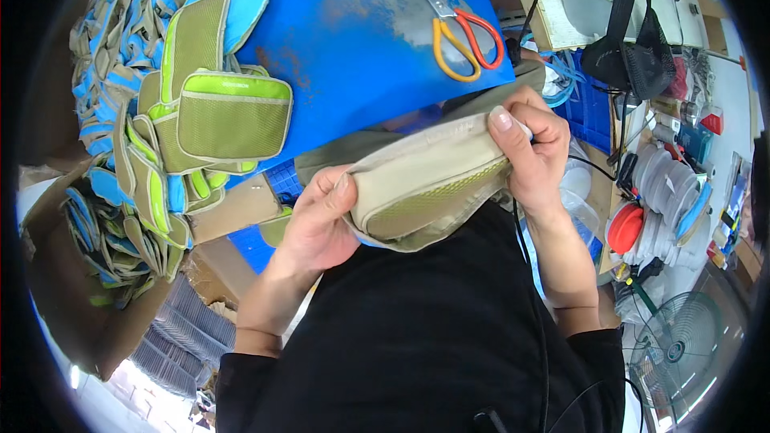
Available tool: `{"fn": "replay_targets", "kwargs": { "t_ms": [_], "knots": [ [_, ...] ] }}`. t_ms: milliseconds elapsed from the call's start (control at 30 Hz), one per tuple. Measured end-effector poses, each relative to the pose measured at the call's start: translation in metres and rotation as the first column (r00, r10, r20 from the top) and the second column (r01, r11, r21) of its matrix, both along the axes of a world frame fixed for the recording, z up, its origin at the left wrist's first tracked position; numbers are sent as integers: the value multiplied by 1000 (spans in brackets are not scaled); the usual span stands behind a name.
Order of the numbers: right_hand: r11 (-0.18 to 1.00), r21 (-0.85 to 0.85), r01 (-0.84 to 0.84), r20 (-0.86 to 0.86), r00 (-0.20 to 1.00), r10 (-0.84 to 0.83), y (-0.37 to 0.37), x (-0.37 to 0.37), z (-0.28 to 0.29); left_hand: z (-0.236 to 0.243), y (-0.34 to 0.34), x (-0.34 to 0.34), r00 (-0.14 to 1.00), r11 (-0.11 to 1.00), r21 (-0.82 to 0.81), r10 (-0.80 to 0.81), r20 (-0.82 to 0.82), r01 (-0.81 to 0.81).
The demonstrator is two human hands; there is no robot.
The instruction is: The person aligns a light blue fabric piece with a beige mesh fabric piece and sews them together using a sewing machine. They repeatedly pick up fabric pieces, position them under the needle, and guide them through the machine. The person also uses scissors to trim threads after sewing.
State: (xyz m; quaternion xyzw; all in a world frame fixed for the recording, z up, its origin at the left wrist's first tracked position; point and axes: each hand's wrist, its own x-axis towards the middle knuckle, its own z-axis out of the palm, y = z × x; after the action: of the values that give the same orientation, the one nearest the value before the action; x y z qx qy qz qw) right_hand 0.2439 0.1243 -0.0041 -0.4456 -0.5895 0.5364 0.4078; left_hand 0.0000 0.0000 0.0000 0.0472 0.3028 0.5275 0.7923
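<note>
Between my hands, above my lap, a beige and olive fabric pouch [437, 180] with a mesh panel is stretched out. My left hand [325, 220] pinches its left end, thumb on top. At the other end, my right hand [533, 144] grips the upper corner between thumb and bent fingers. Scissors [457, 28] with one orange and one red handle lie on the blue table [345, 56], blades spread. A similar flat green-trimmed mesh pouch [234, 119] rests on top of the pile at the table's left side.
A heap of blue and beige fabric pieces [120, 64] fills the far left. Below it, a cardboard box [88, 325] holds more pouches. On the right are a shelf with white spools [670, 184], a red spool [626, 228] and a standing fan [676, 349].
</note>
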Motion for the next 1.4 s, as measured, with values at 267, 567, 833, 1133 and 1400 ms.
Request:
{"fn": "replay_targets", "kwargs": {
  "t_ms": [267,567,833,1133,1400],
  "knots": [
    [973,228,-21,158,987,-15,15,-16,8,-6,35,-26,962,955,173,-211,-172,241],
    [933,343,-108,281,960,8,18,-17,3,10,65,-1,798,924,5,-328,-505,383],
    [946,313,-83,230,973,10,18,-12,-4,5,57,12,914,974,31,-198,-354,223],
    [940,339,-50,211,977,-24,18,-7,-5,3,53,6,954,974,64,-196,-227,215],
    [945,327,-29,206,978,-41,17,-8,-4,1,52,0,956,985,55,-143,-256,162]
  ]
}}
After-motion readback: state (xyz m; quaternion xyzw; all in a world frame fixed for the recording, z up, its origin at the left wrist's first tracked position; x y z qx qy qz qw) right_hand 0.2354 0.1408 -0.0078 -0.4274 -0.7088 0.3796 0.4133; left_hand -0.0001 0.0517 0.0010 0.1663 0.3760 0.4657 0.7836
